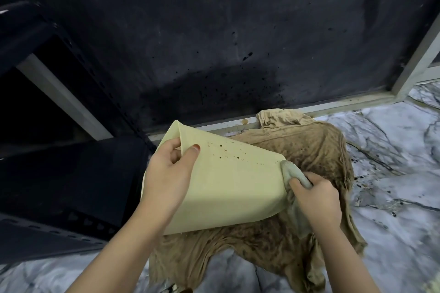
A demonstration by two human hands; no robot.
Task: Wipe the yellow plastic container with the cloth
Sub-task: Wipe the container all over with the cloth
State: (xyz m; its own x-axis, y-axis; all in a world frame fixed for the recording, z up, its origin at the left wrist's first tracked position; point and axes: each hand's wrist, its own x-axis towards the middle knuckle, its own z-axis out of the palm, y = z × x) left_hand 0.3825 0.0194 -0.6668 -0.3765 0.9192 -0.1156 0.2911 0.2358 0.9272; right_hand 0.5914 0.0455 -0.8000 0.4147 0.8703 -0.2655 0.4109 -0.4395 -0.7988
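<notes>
Now the yellow plastic container (223, 185) is held tilted above the marble-patterned floor (392, 197), its outer wall turned to the camera, so what is inside cannot be seen. Small dark spots are scattered on the upper part of this wall. The left hand (166, 173) is closed on the container's rim at the upper left corner, thumb on the outside and the other fingers behind the edge. The right hand (316, 197) is clenched around a pale grey-green cloth (294, 171), and the bunched end of the cloth presses on the container's right edge. Under both lies a brown stained rag (297, 150), spread over the floor up to the pale metal sill (333, 106) at the far edge. Behind the sill stands a dark, spattered panel (214, 31).
</notes>
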